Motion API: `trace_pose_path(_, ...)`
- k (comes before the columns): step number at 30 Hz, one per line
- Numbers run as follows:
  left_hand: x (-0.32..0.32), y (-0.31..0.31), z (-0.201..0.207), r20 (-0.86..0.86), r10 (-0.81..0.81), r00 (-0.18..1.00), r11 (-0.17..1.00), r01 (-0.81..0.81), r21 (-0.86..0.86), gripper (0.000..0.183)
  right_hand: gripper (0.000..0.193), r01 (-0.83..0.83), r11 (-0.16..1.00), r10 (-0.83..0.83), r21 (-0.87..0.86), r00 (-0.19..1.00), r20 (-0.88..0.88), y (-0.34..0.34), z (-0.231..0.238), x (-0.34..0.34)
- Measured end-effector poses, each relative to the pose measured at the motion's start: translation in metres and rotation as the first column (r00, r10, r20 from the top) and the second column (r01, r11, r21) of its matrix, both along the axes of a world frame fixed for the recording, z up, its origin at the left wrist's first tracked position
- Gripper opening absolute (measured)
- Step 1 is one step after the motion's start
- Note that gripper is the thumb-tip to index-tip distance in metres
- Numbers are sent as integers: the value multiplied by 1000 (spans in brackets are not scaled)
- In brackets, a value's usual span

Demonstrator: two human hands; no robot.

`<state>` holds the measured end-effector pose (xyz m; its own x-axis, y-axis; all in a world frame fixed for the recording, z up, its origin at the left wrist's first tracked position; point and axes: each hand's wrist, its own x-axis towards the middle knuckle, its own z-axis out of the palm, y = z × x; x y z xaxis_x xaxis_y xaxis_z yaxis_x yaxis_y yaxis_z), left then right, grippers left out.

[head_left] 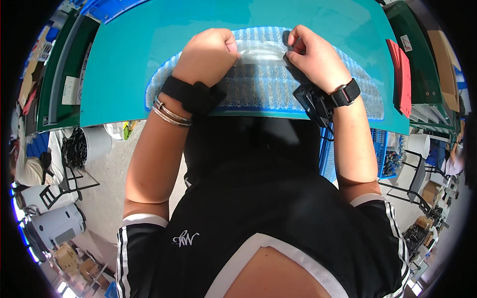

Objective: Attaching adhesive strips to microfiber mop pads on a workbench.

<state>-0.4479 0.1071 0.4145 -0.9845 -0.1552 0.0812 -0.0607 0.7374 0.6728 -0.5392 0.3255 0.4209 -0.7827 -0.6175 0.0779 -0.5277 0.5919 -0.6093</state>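
A blue-and-grey striped textile pad (pixel 263 89) with blue edging, like a mop pad, lies on the teal tabletop along its near edge. Over its middle stretches a crinkled, see-through plastic piece (pixel 263 53); whether it is a bag or a loose strip I cannot tell. My left hand (pixel 211 54) is closed at the plastic's left end, its fingertips pinched and partly hidden behind the hand. At the right end my right hand (pixel 320 59) has curled fingers, with the thumb against the plastic's edge. Both wrists, each with a black strap, hang above the pad.
Red flat pieces (pixel 399 77) rest at the right side of the teal table (pixel 124 64). A blue plastic bin (pixel 107 7) stands at the far left corner. Blue crates (pixel 380 151) sit below at the right, and a grey bucket (pixel 97 144) below at the left.
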Motion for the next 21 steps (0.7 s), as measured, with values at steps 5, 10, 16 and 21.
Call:
trace_pose_path(5,-1,1,3,56,13,998,1000,-12,-15,15,16,-69,996,71,50,997,-37,-3,1,-3)
trace_pose_path(10,-4,3,13,157,16,988,993,-35,115,16,16,-63,995,66,-76,997,39,9,-8,-13)
trace_pose_path(16,-21,28,22,-55,-92,994,995,89,-44,28,5,-14,996,12,-93,1000,-20,41,9,-20)
trace_pose_path(21,-36,45,11,30,-75,997,993,78,-85,39,9,55,998,-54,-22,998,27,54,0,-20)
